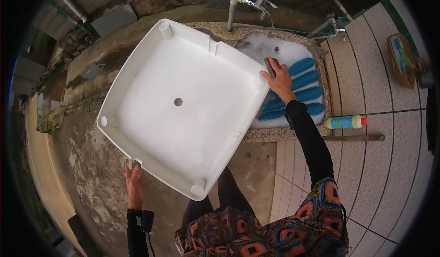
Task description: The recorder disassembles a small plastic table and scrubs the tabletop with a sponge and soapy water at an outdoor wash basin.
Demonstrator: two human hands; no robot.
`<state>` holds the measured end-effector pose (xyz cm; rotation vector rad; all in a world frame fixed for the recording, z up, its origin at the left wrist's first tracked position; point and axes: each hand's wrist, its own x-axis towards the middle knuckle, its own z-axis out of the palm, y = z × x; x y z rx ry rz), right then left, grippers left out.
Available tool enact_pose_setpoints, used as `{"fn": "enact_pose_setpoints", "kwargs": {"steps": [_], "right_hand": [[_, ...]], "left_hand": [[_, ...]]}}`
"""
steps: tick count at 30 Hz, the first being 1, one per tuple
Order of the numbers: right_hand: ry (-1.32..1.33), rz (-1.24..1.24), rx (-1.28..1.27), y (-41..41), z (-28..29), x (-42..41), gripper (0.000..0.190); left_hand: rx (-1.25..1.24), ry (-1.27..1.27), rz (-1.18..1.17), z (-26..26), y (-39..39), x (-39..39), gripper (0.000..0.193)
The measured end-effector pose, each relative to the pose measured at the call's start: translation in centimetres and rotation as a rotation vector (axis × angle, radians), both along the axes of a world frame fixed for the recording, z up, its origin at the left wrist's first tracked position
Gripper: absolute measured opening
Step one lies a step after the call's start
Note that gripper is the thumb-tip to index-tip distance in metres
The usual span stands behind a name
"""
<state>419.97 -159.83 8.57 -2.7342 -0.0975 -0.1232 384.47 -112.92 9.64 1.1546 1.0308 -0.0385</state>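
A large white square plastic tabletop (151, 74) lies underside up before me, partly over the sink. It has a round hole at its middle, a raised rim and short leg sockets at the corners. My right hand (280, 81) grips a brown block (269, 68), apparently a scrubbing brush, by the right corner of the tabletop. My left hand (135, 186) is at the near-left rim, fingers apart, fingertips near a notch. Whether they touch the rim is hard to tell. Behind my right hand, several long blue pieces (304, 80) lie in white suds.
The stone sink (264, 133) holds foamy water. A metal tap (262, 5) on a pipe stands behind it, with a second tap (338, 30) to the right. On the tiled ledge are a red-capped bottle (345, 122), a wooden stick (354, 138) and a brown container (401, 61).
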Motion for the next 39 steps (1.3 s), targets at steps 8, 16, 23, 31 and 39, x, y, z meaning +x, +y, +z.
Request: {"fn": "enact_pose_setpoints", "kwargs": {"steps": [8, 16, 23, 31, 39], "right_hand": [[-0.095, 0.422, 0.114, 7.6, 1.2, -15.5, 0.05], [0.297, 0.466, 0.051, 3.9, 5.4, -6.9, 0.038], [0.212, 0.567, 0.363, 9.9, 3.7, -5.8, 0.041], [0.084, 0.558, 0.447, 15.9, -4.8, -3.9, 0.039], [-0.065, 0.412, 0.117, 17.0, -7.1, -4.9, 0.039]], "left_hand": [[-0.26, -0.181, 0.418, -4.3, -10.9, 1.0, 0.048], [-0.026, -0.285, 0.241, 4.2, -5.1, 3.7, 0.057], [0.205, -0.335, 0.245, 12.4, -2.6, 2.4, 0.056], [0.669, -0.529, 0.24, 8.9, -2.7, 3.4, 0.052], [0.779, -0.514, 0.194, 1.7, -4.5, 0.7, 0.048]]}}
